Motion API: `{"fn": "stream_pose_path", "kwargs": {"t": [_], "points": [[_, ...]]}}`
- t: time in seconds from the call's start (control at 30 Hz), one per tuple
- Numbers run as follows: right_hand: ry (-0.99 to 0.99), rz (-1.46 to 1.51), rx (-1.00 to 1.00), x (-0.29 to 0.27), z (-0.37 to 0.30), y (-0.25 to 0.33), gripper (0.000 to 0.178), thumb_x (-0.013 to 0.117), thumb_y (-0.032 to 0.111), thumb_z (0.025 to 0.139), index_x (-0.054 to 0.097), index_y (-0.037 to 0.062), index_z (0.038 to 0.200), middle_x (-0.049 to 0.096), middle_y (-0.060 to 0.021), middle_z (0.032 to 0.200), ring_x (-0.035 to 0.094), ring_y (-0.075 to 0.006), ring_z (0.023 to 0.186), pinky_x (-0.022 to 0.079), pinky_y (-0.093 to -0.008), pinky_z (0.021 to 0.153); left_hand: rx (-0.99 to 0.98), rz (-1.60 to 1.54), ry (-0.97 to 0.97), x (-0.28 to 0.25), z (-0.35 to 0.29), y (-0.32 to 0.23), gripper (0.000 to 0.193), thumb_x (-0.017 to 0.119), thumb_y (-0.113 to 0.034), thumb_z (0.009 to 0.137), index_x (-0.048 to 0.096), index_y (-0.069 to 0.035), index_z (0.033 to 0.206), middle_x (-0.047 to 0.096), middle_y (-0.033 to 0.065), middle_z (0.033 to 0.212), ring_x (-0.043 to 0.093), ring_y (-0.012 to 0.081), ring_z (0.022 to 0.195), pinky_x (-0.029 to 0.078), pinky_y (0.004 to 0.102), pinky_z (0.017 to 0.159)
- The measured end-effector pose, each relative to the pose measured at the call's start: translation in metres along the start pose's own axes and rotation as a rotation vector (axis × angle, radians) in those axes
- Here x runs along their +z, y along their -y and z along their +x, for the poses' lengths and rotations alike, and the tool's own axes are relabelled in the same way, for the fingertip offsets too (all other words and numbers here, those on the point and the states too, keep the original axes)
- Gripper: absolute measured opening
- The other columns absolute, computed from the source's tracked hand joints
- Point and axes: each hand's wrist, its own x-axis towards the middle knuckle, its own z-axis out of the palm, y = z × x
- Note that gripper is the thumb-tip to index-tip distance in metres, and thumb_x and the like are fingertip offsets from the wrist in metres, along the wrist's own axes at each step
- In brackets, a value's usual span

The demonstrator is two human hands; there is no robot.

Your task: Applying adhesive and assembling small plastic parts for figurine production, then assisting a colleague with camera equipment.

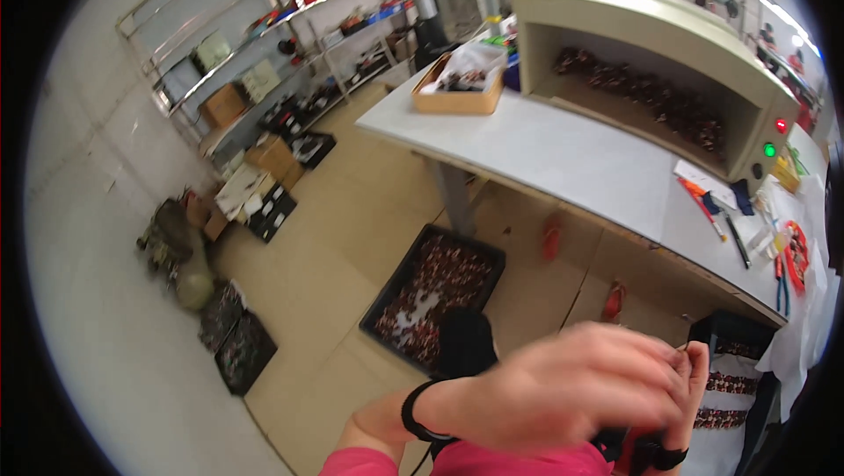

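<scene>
My left hand [571, 384] reaches across in front of my body, smeared by motion, its fingertips meeting my right hand. What it holds, if anything, is hidden. My right hand [694, 379] is raised beside it with thumb and finger pinched together; whatever lies between them is too small to make out. Just right of that hand stands a black bin [763, 423] with rows of small dark red-brown parts [730, 384] on white sheets. On the floor to the left, a black tray [374, 328] carries many similar loose small parts [448, 265].
Ahead is a pale table [563, 155] with a cream box-shaped machine [651, 23] that has dark parts inside and lit buttons. A tan basket [457, 104] sits at its left. Pens and pliers [782, 287] lie at the right. Metal shelves [237, 50] and boxes line the wall.
</scene>
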Motion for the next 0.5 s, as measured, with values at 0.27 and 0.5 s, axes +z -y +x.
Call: {"fn": "stream_pose_path", "kwargs": {"t": [0.27,0.5], "points": [[0.120,0.078,-0.117,0.003,0.006,-0.006,0.006,0.048,0.014,0.101,0.049,0.0082,0.101,0.054,0.0035,0.086,0.036,0.0006,0.065,0.025,-0.0135,0.050,0.537,0.148,-0.698,0.077,0.052,-0.013,0.015,0.055,-0.008,0.091,0.066,-0.019,0.093,0.063,0.0015,0.093,0.064,0.0175,0.087,0.049,0.0309,0.079],[0.033,0.058,-0.073,-0.007,-0.005,-0.017,0.006,0.047,0.013,0.101,0.048,0.0079,0.103,0.056,0.0020,0.087,0.033,0.0008,0.057,0.025,-0.0141,0.049,0.459,0.196,-0.529,0.057,0.041,-0.020,0.015,0.056,-0.007,0.090,0.062,-0.021,0.089,0.064,-0.0003,0.094,0.063,0.0138,0.082,0.050,0.0289,0.075]]}}
